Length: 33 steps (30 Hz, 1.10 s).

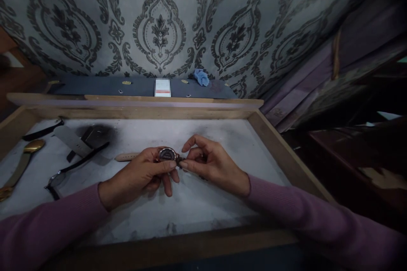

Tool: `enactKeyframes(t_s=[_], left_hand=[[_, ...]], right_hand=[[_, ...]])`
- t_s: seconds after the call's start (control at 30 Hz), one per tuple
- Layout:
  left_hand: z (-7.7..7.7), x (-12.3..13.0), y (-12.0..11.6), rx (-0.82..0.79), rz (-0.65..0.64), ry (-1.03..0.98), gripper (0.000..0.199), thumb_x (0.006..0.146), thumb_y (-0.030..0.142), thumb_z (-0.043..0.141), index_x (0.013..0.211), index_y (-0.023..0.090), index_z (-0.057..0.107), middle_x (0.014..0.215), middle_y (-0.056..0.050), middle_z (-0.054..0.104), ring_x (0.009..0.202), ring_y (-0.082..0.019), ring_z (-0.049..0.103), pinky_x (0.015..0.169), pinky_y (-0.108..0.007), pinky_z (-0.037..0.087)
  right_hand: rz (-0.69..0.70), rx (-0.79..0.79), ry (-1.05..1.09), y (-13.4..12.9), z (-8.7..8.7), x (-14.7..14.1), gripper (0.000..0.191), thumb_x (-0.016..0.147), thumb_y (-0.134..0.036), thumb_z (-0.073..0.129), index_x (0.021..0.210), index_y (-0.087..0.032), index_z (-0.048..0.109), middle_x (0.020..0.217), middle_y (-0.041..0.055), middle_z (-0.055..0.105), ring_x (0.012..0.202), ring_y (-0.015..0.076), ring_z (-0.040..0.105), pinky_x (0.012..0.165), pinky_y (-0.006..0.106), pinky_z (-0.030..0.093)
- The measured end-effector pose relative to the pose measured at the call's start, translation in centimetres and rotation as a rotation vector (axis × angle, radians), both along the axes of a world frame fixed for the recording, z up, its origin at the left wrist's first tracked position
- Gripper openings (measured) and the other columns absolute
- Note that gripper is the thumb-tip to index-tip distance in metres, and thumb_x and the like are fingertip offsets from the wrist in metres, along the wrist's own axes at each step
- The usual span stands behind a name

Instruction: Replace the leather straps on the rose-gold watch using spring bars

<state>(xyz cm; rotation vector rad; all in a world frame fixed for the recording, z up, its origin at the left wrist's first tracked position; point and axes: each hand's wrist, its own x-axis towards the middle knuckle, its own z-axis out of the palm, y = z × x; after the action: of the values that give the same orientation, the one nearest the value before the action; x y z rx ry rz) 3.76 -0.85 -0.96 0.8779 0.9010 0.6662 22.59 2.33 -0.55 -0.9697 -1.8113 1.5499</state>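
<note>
A round wristwatch [166, 154] with a dark face or back and a shiny rim is held over the tray by my left hand [140, 171]. My left thumb lies along the lower edge of its case. At the right side of the case, my right hand [211, 159] pinches a short dark part, seemingly the strap end, between thumb and fingers. A pale beige strap [126, 157] reaches out to the left from behind my left hand; I cannot tell whether it joins this watch.
A wooden-rimmed tray [143, 113] with a whitish bottom lies below. At its left are a gold watch [34, 146], a black-strapped watch [57, 178] and a grey strap [73, 141]. Behind its far rim are a blue crumpled cloth [201, 77] and a small white card [162, 87].
</note>
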Motion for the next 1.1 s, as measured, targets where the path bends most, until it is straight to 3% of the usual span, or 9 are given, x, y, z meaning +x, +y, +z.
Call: enactKeyframes(t_s=[0.23, 0.63, 0.77, 0.87, 1.1], left_hand=[[-0.4, 0.3, 0.0, 0.012, -0.008, 0.070, 0.024, 0.076, 0.032, 0.060, 0.060, 0.014, 0.056, 0.044, 0.001, 0.056, 0.033, -0.005, 0.046, 0.033, -0.017, 0.014], [0.1, 0.4, 0.2, 0.005, 0.040, 0.074, 0.018, 0.070, 0.026, 0.060, 0.057, 0.015, 0.053, 0.045, 0.002, 0.055, 0.032, -0.005, 0.046, 0.032, -0.017, 0.016], [0.4, 0.4, 0.1, -0.012, 0.047, 0.098, 0.020, 0.071, 0.026, 0.059, 0.056, 0.015, 0.052, 0.043, 0.002, 0.053, 0.033, -0.005, 0.045, 0.032, -0.017, 0.014], [0.4, 0.3, 0.2, -0.014, 0.067, 0.101, 0.018, 0.072, 0.025, 0.059, 0.058, 0.015, 0.052, 0.048, 0.002, 0.055, 0.032, -0.004, 0.044, 0.032, -0.017, 0.014], [0.3, 0.0, 0.4, -0.003, 0.091, 0.108, 0.018, 0.071, 0.026, 0.059, 0.058, 0.015, 0.053, 0.049, 0.002, 0.055, 0.033, -0.004, 0.045, 0.033, -0.017, 0.016]], right_hand=[[-0.002, -0.013, 0.018, -0.1, -0.1, -0.2, 0.032, 0.074, -0.035, 0.072, 0.085, -0.017, 0.049, 0.053, -0.0075, 0.051, 0.044, 0.0043, 0.036, 0.041, 0.020, 0.026], [0.030, -0.048, -0.005, 0.1, 0.3, -0.3, 0.038, 0.074, -0.042, 0.071, 0.092, -0.016, 0.049, 0.056, -0.0071, 0.050, 0.046, 0.0051, 0.037, 0.041, 0.018, 0.027], [-0.040, 0.139, -0.101, 0.7, 0.5, 0.3, 0.028, 0.087, -0.039, 0.054, 0.096, -0.013, 0.058, 0.070, -0.0004, 0.052, 0.059, 0.0086, 0.046, 0.049, 0.021, 0.035], [-0.040, 0.111, -0.138, 1.1, 0.1, 0.8, 0.032, 0.093, -0.032, 0.041, 0.105, -0.011, 0.062, 0.074, 0.0023, 0.053, 0.058, 0.0093, 0.045, 0.049, 0.022, 0.035], [0.052, 0.082, -0.041, 1.0, -0.5, 1.3, 0.025, 0.086, -0.028, 0.057, 0.102, -0.012, 0.069, 0.079, 0.0024, 0.052, 0.061, 0.0081, 0.050, 0.052, 0.022, 0.045]])
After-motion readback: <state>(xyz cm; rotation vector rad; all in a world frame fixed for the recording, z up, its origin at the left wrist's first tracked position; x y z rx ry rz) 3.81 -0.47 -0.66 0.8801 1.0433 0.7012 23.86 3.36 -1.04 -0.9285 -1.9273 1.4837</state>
